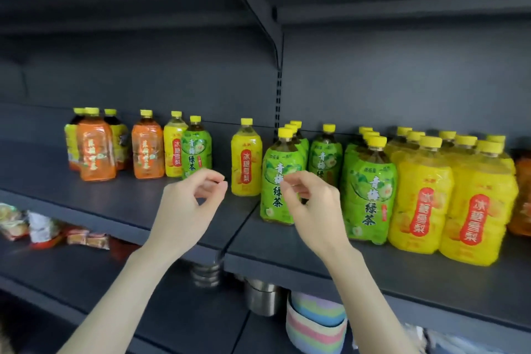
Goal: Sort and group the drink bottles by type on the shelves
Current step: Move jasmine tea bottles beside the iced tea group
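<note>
Drink bottles with yellow caps stand on a dark shelf [120, 204]. On the left are orange-label bottles [94, 149], a yellow-label bottle [173, 149] and a green-label bottle [196, 152]. A single yellow-label bottle [246, 161] stands mid-shelf. Rows of green-label bottles [369, 190] and yellow-label bottles [471, 210] fill the right. My left hand [189, 204] hovers in front of the shelf with fingers loosely curled, holding nothing. In front of a green-label bottle [273, 195], my right hand [313, 204] also has loosely curled fingers and holds nothing.
An upright shelf post [278, 95] divides left and right bays. Below, snack packets [43, 227] lie on the left, metal cups [263, 296] and striped pastel bowls [316, 322] on the right. An orange-label bottle [521, 195] shows at the far right edge.
</note>
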{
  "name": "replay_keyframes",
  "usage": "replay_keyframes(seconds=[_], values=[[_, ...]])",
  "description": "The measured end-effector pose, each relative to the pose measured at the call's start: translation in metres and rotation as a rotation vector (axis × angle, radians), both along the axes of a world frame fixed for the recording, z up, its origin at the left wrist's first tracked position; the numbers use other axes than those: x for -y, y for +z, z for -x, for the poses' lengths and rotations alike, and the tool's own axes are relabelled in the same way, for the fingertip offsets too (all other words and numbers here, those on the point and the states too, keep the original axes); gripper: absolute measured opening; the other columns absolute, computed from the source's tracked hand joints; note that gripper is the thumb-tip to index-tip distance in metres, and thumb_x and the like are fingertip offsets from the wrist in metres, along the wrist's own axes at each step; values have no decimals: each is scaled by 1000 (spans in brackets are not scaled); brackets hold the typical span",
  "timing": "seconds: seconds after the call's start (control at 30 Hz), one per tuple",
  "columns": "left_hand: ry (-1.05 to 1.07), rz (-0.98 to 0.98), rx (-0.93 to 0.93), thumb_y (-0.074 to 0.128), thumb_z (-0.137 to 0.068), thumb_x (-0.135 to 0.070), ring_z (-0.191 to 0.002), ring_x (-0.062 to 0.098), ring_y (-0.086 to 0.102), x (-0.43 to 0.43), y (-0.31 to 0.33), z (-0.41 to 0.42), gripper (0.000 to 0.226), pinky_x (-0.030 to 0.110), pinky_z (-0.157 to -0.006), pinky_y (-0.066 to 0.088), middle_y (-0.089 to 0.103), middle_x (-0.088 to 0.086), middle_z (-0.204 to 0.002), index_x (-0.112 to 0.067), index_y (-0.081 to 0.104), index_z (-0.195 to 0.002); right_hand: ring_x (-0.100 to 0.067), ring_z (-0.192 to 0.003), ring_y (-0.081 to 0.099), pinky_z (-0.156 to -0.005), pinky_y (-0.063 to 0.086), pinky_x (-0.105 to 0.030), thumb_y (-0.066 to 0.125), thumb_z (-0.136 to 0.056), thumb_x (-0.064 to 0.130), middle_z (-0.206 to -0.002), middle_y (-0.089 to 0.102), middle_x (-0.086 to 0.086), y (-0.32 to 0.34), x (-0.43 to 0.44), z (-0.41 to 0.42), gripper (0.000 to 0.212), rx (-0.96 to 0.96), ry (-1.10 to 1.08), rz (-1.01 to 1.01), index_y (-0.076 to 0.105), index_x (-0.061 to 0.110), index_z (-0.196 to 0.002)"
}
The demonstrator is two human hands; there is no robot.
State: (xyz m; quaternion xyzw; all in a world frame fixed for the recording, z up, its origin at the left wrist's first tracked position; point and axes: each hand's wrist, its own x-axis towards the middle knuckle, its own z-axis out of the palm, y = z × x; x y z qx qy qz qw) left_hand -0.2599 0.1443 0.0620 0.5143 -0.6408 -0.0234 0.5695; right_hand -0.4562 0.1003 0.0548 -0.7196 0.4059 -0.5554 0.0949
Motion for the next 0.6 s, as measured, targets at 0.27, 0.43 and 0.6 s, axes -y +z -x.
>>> replay_keyframes(seconds=[0.27, 0.43, 0.6], values=[[63, -34, 83, 63, -87, -22, -84, -8, 61, 69, 4, -117, 10, 2, -70, 42, 65, -20, -85, -25, 63, -96, -15, -85, 64, -78, 54, -41, 61, -91, 22, -94, 70, 1, 10, 80, -124, 14, -50, 39, 22, 68, 13, -98], [110, -20, 62, 62, -88, -22, -82, -5, 59, 114, 6, -193, 10, -1, -68, 40, 63, -18, -85, -24, 62, -98, -15, -89, 63, -80, 54, -38, 60, -92, 23, -99, 68, 0, 21, 123, -200, 15, -111, 47, 0, 67, 13, -100], [88, -32, 34, 62, -88, -22, -88, 4, 60, 172, -14, -267, 21, 21, -80, 50, 65, -6, -97, -18, 60, -108, -22, -91, 64, -80, 54, -45, 59, -91, 25, -103, 68, -3, 8, 164, -269, 20, -176, -52, -28, 67, 12, -105]])
